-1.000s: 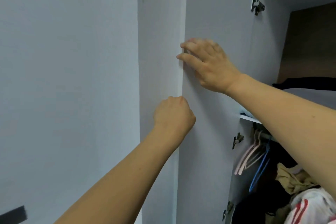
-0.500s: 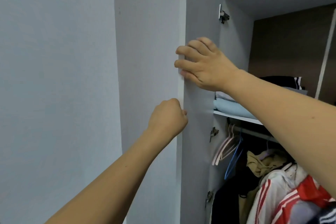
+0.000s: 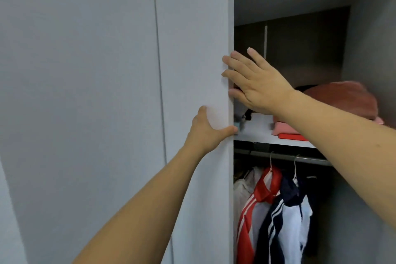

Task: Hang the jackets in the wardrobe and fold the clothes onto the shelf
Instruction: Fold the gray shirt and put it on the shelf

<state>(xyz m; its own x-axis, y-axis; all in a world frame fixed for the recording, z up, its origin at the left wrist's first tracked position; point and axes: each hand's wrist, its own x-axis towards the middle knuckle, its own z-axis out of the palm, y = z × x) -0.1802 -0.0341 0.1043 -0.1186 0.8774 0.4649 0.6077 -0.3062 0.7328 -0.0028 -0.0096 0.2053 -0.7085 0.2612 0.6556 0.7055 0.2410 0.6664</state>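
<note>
I see the left hand (image 3: 205,130) holding the free edge of the pale grey wardrobe door (image 3: 192,70), thumb hooked round onto its inner side while the fingers lie behind the panel, out of my sight. The right hand (image 3: 255,83) is spread flat, fingers straight, its fingertips touching the same door edge higher up; that grip holds nothing.

Inside the wardrobe, the white shelf (image 3: 257,133) carries folded clothes: a pink folded piece (image 3: 282,128) over something red, a big rust-pink bundle (image 3: 342,100) behind it, and small dark items near the door that I can't make out properly. Below the shelf, on the rail (image 3: 285,156), hang the jackets: a red and white striped jacket (image 3: 255,216) beside a navy and white striped jacket (image 3: 287,221), touching each other, with a pale garment (image 3: 241,191) to their left. I can read no label or writing anywhere.
</note>
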